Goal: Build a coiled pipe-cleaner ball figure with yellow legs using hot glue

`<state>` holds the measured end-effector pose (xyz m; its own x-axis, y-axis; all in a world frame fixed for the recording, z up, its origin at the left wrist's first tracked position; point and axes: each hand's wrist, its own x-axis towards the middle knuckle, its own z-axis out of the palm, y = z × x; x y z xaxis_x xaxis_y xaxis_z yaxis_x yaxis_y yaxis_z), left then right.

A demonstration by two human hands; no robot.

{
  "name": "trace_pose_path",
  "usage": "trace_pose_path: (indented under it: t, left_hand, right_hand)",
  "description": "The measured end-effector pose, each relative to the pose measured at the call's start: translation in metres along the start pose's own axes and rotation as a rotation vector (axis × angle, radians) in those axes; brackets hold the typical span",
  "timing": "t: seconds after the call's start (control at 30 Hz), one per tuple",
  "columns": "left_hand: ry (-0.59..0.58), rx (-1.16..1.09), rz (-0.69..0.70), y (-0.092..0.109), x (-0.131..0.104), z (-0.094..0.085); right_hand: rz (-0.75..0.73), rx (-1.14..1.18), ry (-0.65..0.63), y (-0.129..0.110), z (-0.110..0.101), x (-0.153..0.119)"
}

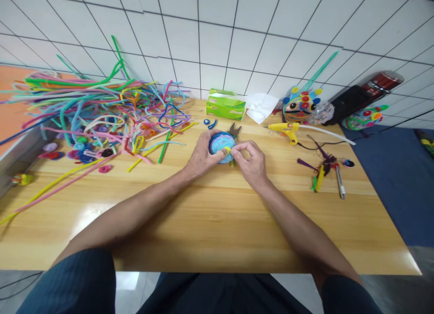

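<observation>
Near the middle of the table, a round coil of light and dark blue pipe cleaners (pixel 219 143) is held in my left hand (pixel 202 155). That hand's fingers wrap the coil's left side, and its thumb presses by a small yellow piece (pixel 227 150) on top. From the right, my right hand (pixel 251 162) pinches with thumb and forefinger at the yellow piece's edge; what sits between the fingertips is too small to make out. Pliers (pixel 234 129) lie partly under the coil, their jaws pointing away from me.
A large heap of pipe cleaners (pixel 101 95) spreads over the left. Behind the coil stand a green tissue box (pixel 225 107) and a white tissue (pixel 260 107). To the right lie a yellow glue gun (pixel 286 131), a cutter knife (pixel 340 183) and a decorated figure (pixel 301 107).
</observation>
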<state>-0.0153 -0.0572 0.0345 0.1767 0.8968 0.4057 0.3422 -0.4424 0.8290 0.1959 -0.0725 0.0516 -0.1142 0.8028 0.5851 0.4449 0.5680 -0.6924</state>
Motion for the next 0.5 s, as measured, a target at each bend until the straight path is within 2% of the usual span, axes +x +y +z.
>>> trace_pose_path:
  t: [0.13,0.23,0.37,0.5]
  left_hand:
    - [0.106,-0.009,-0.050,-0.001,-0.004,0.008]
    - [0.135,0.009,-0.044,0.001,-0.007,0.011]
    - [0.124,0.046,-0.032,0.006,-0.005,0.008]
    - [0.066,0.038,-0.081,0.009,0.000,-0.002]
  right_hand:
    - [-0.056,-0.051,0.053,-0.002,0.007,-0.005]
    - [-0.113,-0.074,0.070,0.001,0.010,-0.009]
    - [-0.160,-0.119,0.055,0.009,0.011,-0.016]
    - [-0.158,-0.107,0.012,0.016,0.015,-0.018]
